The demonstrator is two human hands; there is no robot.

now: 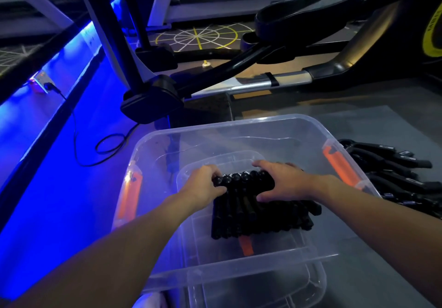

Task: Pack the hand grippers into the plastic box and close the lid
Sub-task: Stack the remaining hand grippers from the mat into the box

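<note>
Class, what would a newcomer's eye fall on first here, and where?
At centre, the left hand and right hand grip a bundle of black hand grippers inside the clear plastic box. Blue light glows along the left; a loose pile of grippers lies right of the box.
</note>
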